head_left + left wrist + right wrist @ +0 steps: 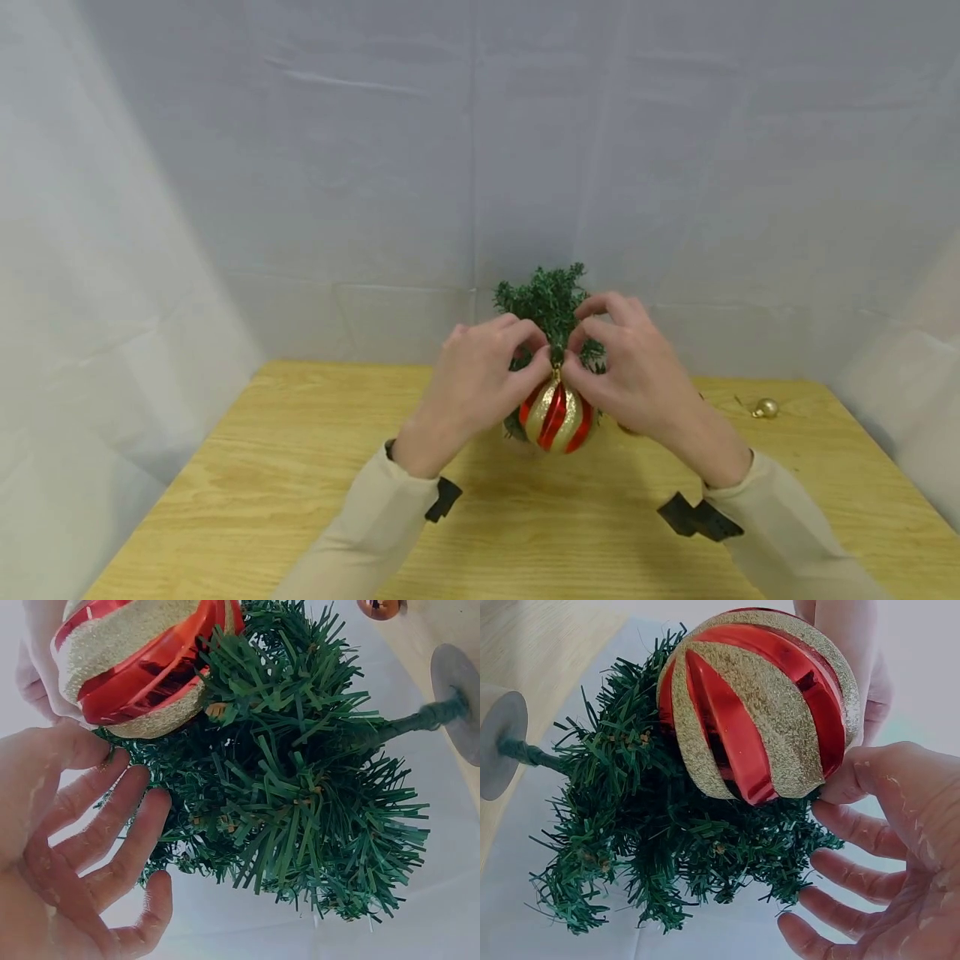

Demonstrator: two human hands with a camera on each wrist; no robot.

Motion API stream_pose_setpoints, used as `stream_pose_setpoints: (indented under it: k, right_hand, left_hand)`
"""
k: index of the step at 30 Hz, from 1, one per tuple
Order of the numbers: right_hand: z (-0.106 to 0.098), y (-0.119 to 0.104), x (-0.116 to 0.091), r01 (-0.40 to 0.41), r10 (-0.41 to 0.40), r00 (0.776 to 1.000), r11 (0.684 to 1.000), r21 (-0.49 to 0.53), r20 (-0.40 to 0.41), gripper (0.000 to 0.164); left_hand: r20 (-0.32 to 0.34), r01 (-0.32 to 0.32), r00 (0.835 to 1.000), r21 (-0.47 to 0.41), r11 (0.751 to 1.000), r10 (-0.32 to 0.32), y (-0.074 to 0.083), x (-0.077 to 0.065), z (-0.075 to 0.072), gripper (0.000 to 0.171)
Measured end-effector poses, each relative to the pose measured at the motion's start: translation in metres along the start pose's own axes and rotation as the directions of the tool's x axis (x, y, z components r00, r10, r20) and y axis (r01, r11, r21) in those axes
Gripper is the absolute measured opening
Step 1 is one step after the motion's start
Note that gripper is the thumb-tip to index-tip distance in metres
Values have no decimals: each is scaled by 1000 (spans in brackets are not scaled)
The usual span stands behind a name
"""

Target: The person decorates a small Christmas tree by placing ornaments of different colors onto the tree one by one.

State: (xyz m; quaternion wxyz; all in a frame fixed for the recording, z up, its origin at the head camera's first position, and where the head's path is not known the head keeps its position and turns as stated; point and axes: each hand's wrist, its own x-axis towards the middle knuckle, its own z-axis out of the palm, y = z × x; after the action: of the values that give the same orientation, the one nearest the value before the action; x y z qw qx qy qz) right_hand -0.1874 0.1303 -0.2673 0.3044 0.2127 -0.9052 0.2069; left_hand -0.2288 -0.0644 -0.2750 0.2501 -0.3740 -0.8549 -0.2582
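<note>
A large Christmas ball [556, 418], striped in shiny red and glittery gold, hangs at the front of a small artificial Christmas tree [546, 300]. My left hand [483, 371] and right hand [630, 367] meet at the ball's gold cap from either side, each with thumb and index finger pinched together. In the left wrist view, green needles show at the left thumb [79, 746], while its other fingers curve loosely beside the tree. The right thumb [847, 780] is right at the ball's top. I cannot tell whether the fingertips pinch a hanging loop or a sprig.
The tree's round grey base [514, 724] shows in both wrist views. A small gold ball [766, 407] lies toward the back right of the wooden table [315, 467]. Near the base is a shiny copper-coloured ball [380, 606]. White sheeting [360, 167] hangs behind and beside the table.
</note>
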Motion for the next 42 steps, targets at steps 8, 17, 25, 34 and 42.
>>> stream_pose_setpoints:
  k: [8,17,25,34,42]
  right_hand:
    - [1,-1,0,23,-26,998,998,-50,-58,8]
    - [3,-3,-5,22,-26,998,997,-80,-56,10]
    - [1,-4,-7,21,-25,998,997,-70,-49,6]
    - [-5,2,-14,84,-86,988,996,-22,-130,10]
    - [-21,25,-32,89,-89,981,996,-6,-171,17]
  left_hand:
    - [-61,-27,998,25,999,28,-1,2,4,11]
    - [-62,-45,997,2,999,45,-1,-1,7,12]
    - [-40,-11,999,-62,998,8,-1,-3,7,11]
    - [-70,-5,997,-164,987,-7,-15,-12,-1,9]
    - [-164,35,984,-179,983,-65,-49,-28,-4,10]
